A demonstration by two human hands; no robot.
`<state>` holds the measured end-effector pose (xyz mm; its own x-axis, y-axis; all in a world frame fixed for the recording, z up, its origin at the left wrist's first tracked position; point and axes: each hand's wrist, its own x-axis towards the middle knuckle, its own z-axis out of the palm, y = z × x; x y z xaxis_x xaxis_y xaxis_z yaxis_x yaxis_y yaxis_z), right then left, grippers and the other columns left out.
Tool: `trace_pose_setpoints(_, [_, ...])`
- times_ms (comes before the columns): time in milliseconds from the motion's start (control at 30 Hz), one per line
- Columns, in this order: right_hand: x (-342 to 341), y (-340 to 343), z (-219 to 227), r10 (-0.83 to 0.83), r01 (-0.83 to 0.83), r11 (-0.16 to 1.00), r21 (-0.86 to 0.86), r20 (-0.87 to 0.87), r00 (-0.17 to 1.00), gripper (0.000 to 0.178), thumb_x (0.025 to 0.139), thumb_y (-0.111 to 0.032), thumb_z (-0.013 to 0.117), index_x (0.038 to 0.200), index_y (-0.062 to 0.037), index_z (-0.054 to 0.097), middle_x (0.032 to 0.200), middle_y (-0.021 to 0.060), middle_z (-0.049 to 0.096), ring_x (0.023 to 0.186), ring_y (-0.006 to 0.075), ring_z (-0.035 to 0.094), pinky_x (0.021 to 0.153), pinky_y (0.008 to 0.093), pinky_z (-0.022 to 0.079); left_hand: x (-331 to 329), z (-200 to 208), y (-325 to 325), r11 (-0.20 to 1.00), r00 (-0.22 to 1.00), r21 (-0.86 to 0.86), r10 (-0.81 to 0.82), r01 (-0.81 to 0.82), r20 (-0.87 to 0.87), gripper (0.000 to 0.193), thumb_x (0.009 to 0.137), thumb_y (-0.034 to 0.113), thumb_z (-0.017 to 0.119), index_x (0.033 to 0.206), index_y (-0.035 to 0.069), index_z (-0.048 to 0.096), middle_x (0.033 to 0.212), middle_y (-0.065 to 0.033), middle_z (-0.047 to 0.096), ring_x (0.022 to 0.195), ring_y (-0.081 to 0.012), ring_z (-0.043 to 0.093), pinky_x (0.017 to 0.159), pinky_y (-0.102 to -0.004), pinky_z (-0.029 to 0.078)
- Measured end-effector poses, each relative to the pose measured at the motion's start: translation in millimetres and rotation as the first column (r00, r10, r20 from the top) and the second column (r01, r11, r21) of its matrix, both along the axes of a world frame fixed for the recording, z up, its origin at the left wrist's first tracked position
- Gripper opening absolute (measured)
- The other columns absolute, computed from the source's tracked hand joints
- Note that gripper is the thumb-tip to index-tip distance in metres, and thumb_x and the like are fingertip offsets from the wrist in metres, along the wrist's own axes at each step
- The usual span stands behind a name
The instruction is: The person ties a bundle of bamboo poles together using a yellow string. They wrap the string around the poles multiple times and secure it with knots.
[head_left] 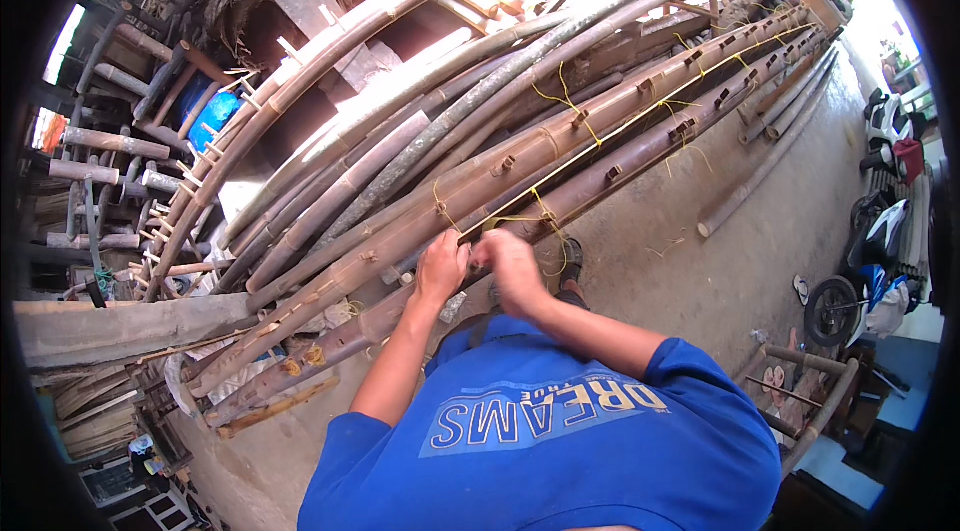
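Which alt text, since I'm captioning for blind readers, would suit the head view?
A person's bare left hand and motion-blurred right hand are close together beside a thin yellow strand running between two long brown bamboo poles. Below is a printed royal-blue T-shirt; more brown and grey poles are piled beyond, grey concrete floor to the right.

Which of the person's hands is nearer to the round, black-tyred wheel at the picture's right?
Right. The right hand is left of the wheel, across the grey concrete floor; the left hand is just past the right one, farther left.
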<state>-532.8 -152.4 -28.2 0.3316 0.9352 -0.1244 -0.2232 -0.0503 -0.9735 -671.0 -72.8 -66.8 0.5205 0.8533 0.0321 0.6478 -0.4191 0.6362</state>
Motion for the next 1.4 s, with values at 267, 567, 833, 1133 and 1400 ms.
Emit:
trace_pose_setpoints(267, [-2, 111, 18, -0.088, -0.269, 0.944, 0.191, 0.931, 0.353, 0.051, 0.101, -0.053, 0.055, 0.112, -0.0083, 0.075, 0.110, 0.0192, 0.069, 0.112, 0.0395, 0.060, 0.108, 0.0639, 0.031, -19, -1, 13, 0.965, 0.994, -0.252, -0.087, 0.068, -0.066, 0.044, 0.107, 0.037, 0.050, 0.117, -0.003, 0.066, 0.115, -0.0290, 0.068, 0.114, -0.0470, 0.063, 0.096, -0.0481, 0.049])
trace_pose_setpoints(567, [22, 89, 54, 0.476, -0.488, 0.872, -0.034, 0.283, 0.832, 0.044, 0.104, -0.036, 0.056, 0.089, 0.0042, 0.067, 0.071, 0.0137, 0.064, 0.068, 0.0215, 0.061, 0.067, 0.0391, 0.050, -27, -9, 6, 0.957, 0.943, -0.286, 0.041, 0.058, 0.329, 0.042, 0.109, 0.031, 0.049, 0.114, -0.005, 0.070, 0.111, -0.0210, 0.074, 0.106, -0.0299, 0.070, 0.096, -0.0367, 0.051])
trace_pose_setpoints(833, [64, -52, 26, 0.220, -0.203, 0.974, -0.098, 0.607, 0.763, 0.032, 0.099, -0.023, 0.063, 0.081, 0.0037, 0.063, 0.095, 0.0256, 0.069, 0.099, 0.0414, 0.069, 0.085, 0.0466, 0.055, 36, 79, 112, 0.961, 0.859, -0.277, 0.159, -0.021, 0.486, 0.037, 0.109, 0.030, 0.051, 0.115, 0.000, 0.072, 0.079, -0.0105, 0.072, 0.072, -0.0196, 0.068, 0.071, -0.0362, 0.055])
trace_pose_setpoints(1133, [70, -47, 66, 0.490, -0.296, 0.872, -0.391, 0.675, 0.552, 0.029, 0.100, -0.027, 0.061, 0.110, -0.0007, 0.064, 0.083, 0.0266, 0.071, 0.083, 0.0472, 0.069, 0.078, 0.0561, 0.054, 16, -1, 143, 0.942, 0.944, 0.103, 0.306, -0.318, 0.121, 0.049, 0.100, 0.034, 0.063, 0.138, 0.003, 0.058, 0.106, -0.0214, 0.067, 0.094, -0.0495, 0.065, 0.093, -0.0567, 0.050])
trace_pose_setpoints(1400, [65, 4, 123, 0.535, -0.720, 0.632, -0.285, 0.833, 0.140, 0.014, 0.087, -0.015, 0.064, 0.079, -0.0041, 0.068, 0.070, 0.0227, 0.066, 0.069, 0.0439, 0.067, 0.065, 0.0529, 0.054, 1, 41, -23, 0.877, 0.749, -0.439, 0.154, 0.197, 0.644, 0.031, 0.109, 0.029, 0.052, 0.113, 0.002, 0.067, 0.100, -0.0022, 0.062, 0.076, -0.0089, 0.057, 0.071, -0.0284, 0.051])
